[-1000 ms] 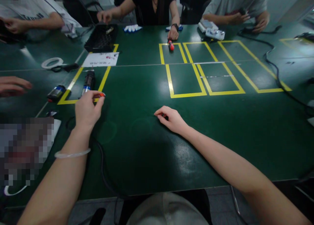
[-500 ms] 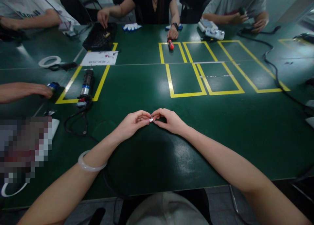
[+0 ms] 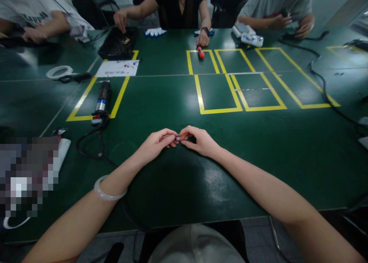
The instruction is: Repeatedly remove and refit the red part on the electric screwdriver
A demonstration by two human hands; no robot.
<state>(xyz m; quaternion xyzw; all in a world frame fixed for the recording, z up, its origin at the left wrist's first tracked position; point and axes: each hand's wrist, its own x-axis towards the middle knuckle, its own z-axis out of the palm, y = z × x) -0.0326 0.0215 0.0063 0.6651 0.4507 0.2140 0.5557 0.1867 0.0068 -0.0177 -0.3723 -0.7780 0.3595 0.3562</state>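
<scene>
Both of my hands meet above the near middle of the green table (image 3: 161, 113). Between the fingertips is a small metallic and orange-red part (image 3: 179, 138), too small to name more exactly. My left hand (image 3: 161, 138) pinches its left end between thumb and fingers. On the other end, the thumb and curled fingers of my right hand (image 3: 198, 138) close from the right. Fingertips hide much of the part. A pale bangle (image 3: 107, 196) circles my left wrist.
A corded power screwdriver (image 3: 102, 98) lies at left inside yellow tape. Beyond it are a white paper (image 3: 117, 68), a black tray (image 3: 117, 44) and a tape roll (image 3: 59, 72). A co-worker's hand touches a red-and-black object (image 3: 200, 53). Two more people sit across the table.
The small part has turned slightly between my fingers, showing more orange. A co-worker's arm at the left, with the blue-and-black object under its hand, has gone out of view.
</scene>
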